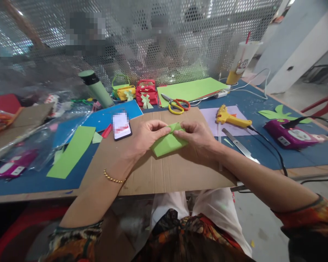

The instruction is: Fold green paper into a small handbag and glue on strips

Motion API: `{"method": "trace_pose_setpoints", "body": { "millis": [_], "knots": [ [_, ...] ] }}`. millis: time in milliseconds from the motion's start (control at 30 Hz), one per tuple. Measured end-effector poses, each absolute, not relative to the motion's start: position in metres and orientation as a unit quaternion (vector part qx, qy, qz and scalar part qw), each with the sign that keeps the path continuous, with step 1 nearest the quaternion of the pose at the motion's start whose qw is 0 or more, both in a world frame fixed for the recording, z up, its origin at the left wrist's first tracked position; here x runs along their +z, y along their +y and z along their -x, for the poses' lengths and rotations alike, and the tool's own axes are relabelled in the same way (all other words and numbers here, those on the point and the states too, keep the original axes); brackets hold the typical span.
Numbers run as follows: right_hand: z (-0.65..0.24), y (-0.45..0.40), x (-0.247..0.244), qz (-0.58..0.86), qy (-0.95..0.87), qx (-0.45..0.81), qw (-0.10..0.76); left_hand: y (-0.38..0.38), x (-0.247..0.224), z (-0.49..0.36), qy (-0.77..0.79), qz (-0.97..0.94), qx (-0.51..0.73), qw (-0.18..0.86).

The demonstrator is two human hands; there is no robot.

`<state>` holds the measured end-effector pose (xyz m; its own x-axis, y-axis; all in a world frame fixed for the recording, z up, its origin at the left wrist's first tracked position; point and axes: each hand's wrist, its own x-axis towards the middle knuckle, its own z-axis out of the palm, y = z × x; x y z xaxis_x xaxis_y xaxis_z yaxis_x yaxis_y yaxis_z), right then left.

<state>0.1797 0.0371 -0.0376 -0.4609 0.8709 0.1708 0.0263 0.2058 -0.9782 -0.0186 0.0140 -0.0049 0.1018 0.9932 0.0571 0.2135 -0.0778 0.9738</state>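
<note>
Between my two hands is a folded green paper piece [169, 146], box-like, held just over the brown cardboard sheet [153, 174]. My left hand [150, 134] pinches its upper left edge between thumb and fingers. On the upper right edge, my right hand [195, 136] pinches the paper the same way, thumb in front. The fingertips hide part of the folded top edge. Left of my hands a phone [122, 125] lies on the cardboard. Beyond them are scissors [176, 105] with orange and yellow handles.
A yellow glue gun [232, 118] rests on lilac paper [207, 115], beside a metal blade [240, 145]. Small red [147, 94] and yellow [125, 92] paper bags stand behind, near a green bottle [97, 89]. A drink cup [242, 63] and a purple power strip [291, 134] are right.
</note>
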Motion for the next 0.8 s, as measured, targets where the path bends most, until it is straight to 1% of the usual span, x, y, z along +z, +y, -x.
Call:
{"method": "trace_pose_setpoints", "body": {
  "millis": [100, 267, 367, 567, 667, 800],
  "knots": [
    [-0.180, 0.037, -0.041, 0.349, -0.662, 0.525, 0.406, 0.013, -0.003, 0.021, 0.501, -0.605, 0.404, 0.469],
    [-0.182, 0.036, -0.037, 0.355, -0.681, 0.504, 0.396, 0.011, 0.002, 0.025, 0.508, -0.646, 0.343, 0.455],
    [-0.183, 0.036, -0.036, 0.349, -0.698, 0.489, 0.390, 0.011, 0.003, 0.024, 0.524, -0.669, 0.319, 0.420],
    [-0.183, 0.038, -0.037, 0.352, -0.729, 0.439, 0.390, 0.011, -0.001, 0.019, 0.537, -0.693, 0.327, 0.353],
    [-0.185, 0.040, -0.035, 0.348, -0.712, 0.471, 0.387, 0.012, -0.002, 0.021, 0.537, -0.693, 0.338, 0.342],
    [-0.189, 0.041, -0.029, 0.364, -0.664, 0.500, 0.421, 0.013, 0.000, 0.027, 0.538, -0.671, 0.357, 0.365]
  ]
}}
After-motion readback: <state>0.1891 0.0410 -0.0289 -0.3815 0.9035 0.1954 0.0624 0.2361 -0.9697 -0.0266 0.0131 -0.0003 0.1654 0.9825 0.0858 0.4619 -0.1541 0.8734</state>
